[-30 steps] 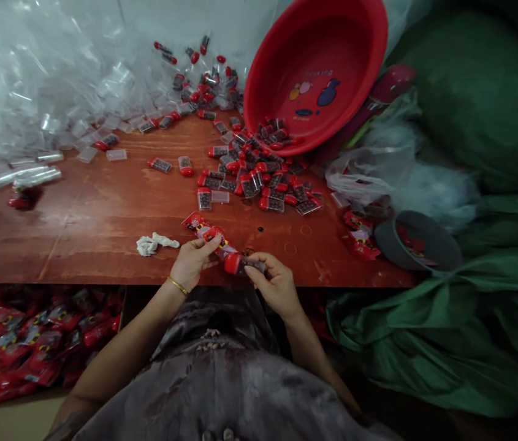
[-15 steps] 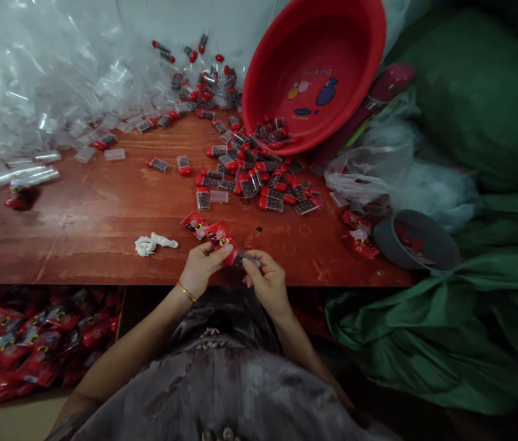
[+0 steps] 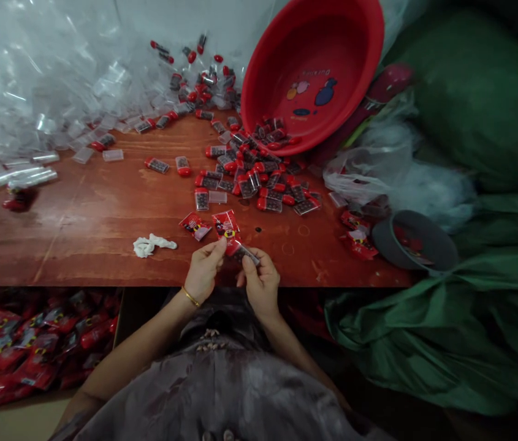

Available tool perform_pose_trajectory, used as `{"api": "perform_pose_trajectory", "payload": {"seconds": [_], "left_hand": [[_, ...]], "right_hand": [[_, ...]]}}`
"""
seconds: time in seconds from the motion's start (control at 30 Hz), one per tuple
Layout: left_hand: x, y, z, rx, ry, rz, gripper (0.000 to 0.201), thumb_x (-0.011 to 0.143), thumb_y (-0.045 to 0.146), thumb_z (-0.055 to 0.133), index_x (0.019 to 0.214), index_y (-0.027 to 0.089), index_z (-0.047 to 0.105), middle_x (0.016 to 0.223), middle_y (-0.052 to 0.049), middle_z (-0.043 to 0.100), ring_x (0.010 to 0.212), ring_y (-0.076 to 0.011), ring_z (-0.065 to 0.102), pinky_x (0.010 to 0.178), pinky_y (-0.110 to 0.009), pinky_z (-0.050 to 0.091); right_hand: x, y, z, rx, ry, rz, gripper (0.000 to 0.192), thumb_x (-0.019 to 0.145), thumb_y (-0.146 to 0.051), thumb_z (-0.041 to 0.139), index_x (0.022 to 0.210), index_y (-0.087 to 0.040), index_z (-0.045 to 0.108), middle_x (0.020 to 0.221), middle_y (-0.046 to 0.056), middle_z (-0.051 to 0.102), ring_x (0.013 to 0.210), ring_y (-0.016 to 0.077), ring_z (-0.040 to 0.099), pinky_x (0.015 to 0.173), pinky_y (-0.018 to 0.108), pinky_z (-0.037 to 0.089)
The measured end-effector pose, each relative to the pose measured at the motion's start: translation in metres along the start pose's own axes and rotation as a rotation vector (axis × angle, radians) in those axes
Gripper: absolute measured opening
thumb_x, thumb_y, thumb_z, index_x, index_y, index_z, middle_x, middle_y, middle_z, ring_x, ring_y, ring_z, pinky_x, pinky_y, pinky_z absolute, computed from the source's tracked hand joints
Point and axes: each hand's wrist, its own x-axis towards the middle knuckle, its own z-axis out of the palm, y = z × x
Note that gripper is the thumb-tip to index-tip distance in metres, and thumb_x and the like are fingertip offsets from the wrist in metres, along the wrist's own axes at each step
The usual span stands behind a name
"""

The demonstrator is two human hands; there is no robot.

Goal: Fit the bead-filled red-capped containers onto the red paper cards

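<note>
Close to the table's front edge, my left hand (image 3: 205, 267) pinches a red printed packet (image 3: 225, 225) between thumb and fingers. My right hand (image 3: 261, 278) is closed on a small clear container (image 3: 246, 252) with dark contents. The container's upper end meets the packet's lower end; whether it sits inside or only touches cannot be made out. Just left of these lies another red packet (image 3: 195, 226), flat on the wood. Farther left is a crumpled white lump (image 3: 152, 244).
Many red-capped containers (image 3: 249, 174) spill from a tilted red basin (image 3: 314, 37). Clear plastic sleeves (image 3: 42, 79) heap at the back left. A grey bowl (image 3: 385, 236) stands right, by green cloth (image 3: 424, 318). Red packets fill a box (image 3: 19, 343) below left.
The held packet has swung more upright and apart from the packet on the table. My left hand has slid to the packet's lower edge; the container now slants down to the right.
</note>
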Motion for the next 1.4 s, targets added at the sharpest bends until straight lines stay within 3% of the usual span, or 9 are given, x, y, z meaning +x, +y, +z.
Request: {"api": "perform_pose_trajectory", "payload": {"seconds": [0.2,0.33,0.67,0.87,0.97,1.07,1.2,1.3,1.4], "left_hand": [[-0.005,-0.015,0.002,0.059,0.094,0.05,0.038,0.051,0.042,0.082,0.073,0.014,0.071,0.066,-0.001,0.067,0.057,-0.0088,0.055,0.059,-0.022,0.044],[-0.005,-0.011,0.002,0.056,0.094,0.09,0.034,0.056,0.043,0.079,0.07,0.014,0.071,0.069,-0.002,0.069,0.063,-0.0101,0.059,0.066,-0.023,0.046],[0.006,0.012,-0.001,0.104,-0.054,0.029,0.027,0.055,0.033,0.081,0.07,0.012,0.071,0.066,-0.002,0.068,0.053,-0.0064,0.052,0.053,-0.019,0.041],[0.002,0.017,0.001,0.034,-0.063,0.013,0.034,0.059,0.04,0.078,0.075,0.012,0.069,0.072,-0.005,0.069,0.054,-0.0097,0.055,0.044,-0.02,0.041],[-0.002,0.01,0.002,0.025,-0.156,-0.057,0.037,0.061,0.044,0.076,0.078,0.012,0.069,0.061,0.0,0.064,0.041,-0.007,0.048,0.035,-0.019,0.036],[-0.004,0.004,0.0,0.002,-0.216,-0.11,0.036,0.062,0.045,0.076,0.075,0.012,0.069,0.051,0.004,0.056,0.039,-0.0056,0.045,0.036,-0.019,0.037],[-0.006,0.007,-0.011,-0.05,-0.218,-0.16,0.033,0.058,0.041,0.08,0.074,0.014,0.07,0.069,-0.001,0.068,0.064,-0.0103,0.061,0.064,-0.021,0.049],[-0.013,0.016,-0.028,0.002,-0.177,-0.244,0.034,0.056,0.039,0.082,0.078,0.016,0.07,0.082,-0.004,0.072,0.075,-0.0149,0.065,0.076,-0.028,0.051],[-0.027,0.03,-0.055,0.088,-0.056,-0.25,0.037,0.057,0.041,0.081,0.081,0.016,0.07,0.091,-0.009,0.073,0.084,-0.0226,0.068,0.084,-0.038,0.051]], "right_hand": [[0.003,-0.003,0.002,0.014,0.033,0.014,0.026,0.083,-0.044,0.054,0.091,-0.019,0.055,0.055,-0.008,0.051,0.036,0.0054,0.046,0.035,0.017,0.038],[0.002,-0.003,0.003,-0.016,-0.001,-0.006,0.027,0.083,-0.045,0.055,0.092,-0.019,0.055,0.055,-0.008,0.051,0.036,0.0053,0.046,0.036,0.016,0.038],[0.008,-0.01,0.012,0.075,-0.19,0.064,0.026,0.085,-0.044,0.053,0.09,-0.02,0.055,0.067,-0.005,0.058,0.036,0.0035,0.043,0.035,0.017,0.035],[0.004,-0.007,0.004,0.101,-0.316,0.03,0.027,0.085,-0.041,0.053,0.105,-0.022,0.053,0.065,-0.005,0.062,0.051,0.0092,0.058,0.054,0.022,0.049],[0.008,-0.006,0.0,0.083,-0.289,0.046,0.025,0.082,-0.041,0.058,0.096,-0.021,0.054,0.061,-0.006,0.061,0.044,0.009,0.056,0.048,0.022,0.047],[0.017,-0.003,0.001,0.091,-0.27,0.083,0.028,0.075,-0.046,0.064,0.075,-0.021,0.051,0.054,-0.007,0.058,0.038,0.0088,0.051,0.041,0.021,0.043],[0.029,0.003,0.008,-0.071,-0.169,-0.068,0.045,0.058,-0.05,0.076,0.058,-0.021,0.042,0.054,-0.005,0.058,0.047,0.0107,0.054,0.047,0.023,0.045],[0.038,0.001,0.014,-0.336,-0.217,-0.273,0.045,0.053,-0.054,0.077,0.069,-0.021,0.051,0.068,0.0,0.065,0.06,0.0154,0.059,0.059,0.029,0.049],[0.063,-0.005,0.013,-0.656,-0.294,-0.51,0.051,0.064,-0.058,0.068,0.094,-0.018,0.06,0.095,0.01,0.067,0.091,0.0234,0.06,0.084,0.037,0.047]]}}
